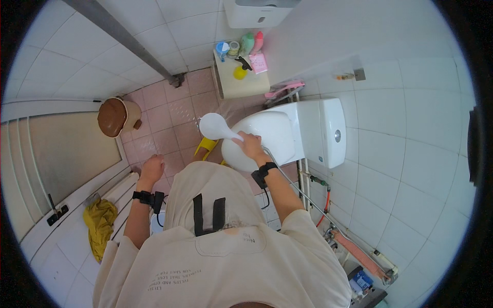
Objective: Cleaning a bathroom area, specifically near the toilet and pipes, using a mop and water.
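Note:
My right hand (252,145) grips the handle of a white handheld shower head (214,126) over the front of the closed white toilet lid (265,134). From that hand a grey metal shower hose (292,184) runs back past my right forearm to the wall pipes. Fine streaks like water spray show beside the shower head, and the pink floor tiles (184,110) look wet. My left hand (153,168) hangs over the floor at the left, its fingers curled with nothing visible in them. Each wrist wears a black strap with a small device.
A brown-lidded bin (112,117) stands by the door (73,150). Bottles and a yellow ball-like object (240,72) sit on a cream cabinet (246,89). A grey pipe (127,36) rises at the back left. A yellow cloth (99,225) hangs at the left.

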A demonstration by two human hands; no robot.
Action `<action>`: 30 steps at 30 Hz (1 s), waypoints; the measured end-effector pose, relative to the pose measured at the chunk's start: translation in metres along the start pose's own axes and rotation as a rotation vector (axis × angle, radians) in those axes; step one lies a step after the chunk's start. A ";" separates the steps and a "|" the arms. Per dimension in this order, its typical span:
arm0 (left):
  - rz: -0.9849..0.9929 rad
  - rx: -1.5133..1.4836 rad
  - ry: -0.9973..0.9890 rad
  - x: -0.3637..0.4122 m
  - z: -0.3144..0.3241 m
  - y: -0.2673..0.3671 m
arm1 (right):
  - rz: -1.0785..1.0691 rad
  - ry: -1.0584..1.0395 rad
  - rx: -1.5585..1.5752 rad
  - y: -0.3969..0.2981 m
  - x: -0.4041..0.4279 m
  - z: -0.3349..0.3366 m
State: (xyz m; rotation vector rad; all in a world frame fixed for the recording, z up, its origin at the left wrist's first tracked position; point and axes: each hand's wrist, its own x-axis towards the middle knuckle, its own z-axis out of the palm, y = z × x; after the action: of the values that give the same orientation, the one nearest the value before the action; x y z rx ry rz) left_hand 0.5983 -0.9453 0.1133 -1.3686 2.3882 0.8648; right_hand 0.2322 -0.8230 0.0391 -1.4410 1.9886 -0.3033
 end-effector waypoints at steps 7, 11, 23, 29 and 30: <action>-0.008 0.003 0.003 0.002 0.002 -0.003 | 0.187 -0.076 -0.151 0.037 0.001 -0.028; -0.033 0.017 -0.039 0.003 0.004 -0.003 | 0.284 -0.006 -0.167 0.056 -0.001 -0.049; -0.040 0.033 -0.107 0.017 -0.013 0.014 | 0.280 0.045 -0.193 0.077 -0.002 -0.065; -0.037 0.020 -0.066 0.020 -0.012 0.014 | 0.268 0.040 -0.230 0.075 -0.003 -0.066; -0.018 0.016 -0.024 0.022 -0.009 0.013 | 0.274 0.043 -0.226 0.077 -0.004 -0.065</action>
State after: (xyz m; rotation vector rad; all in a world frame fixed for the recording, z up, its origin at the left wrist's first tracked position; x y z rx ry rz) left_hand 0.5769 -0.9612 0.1144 -1.3645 2.3558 0.8511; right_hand 0.1342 -0.8035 0.0485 -1.2798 2.2810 0.0117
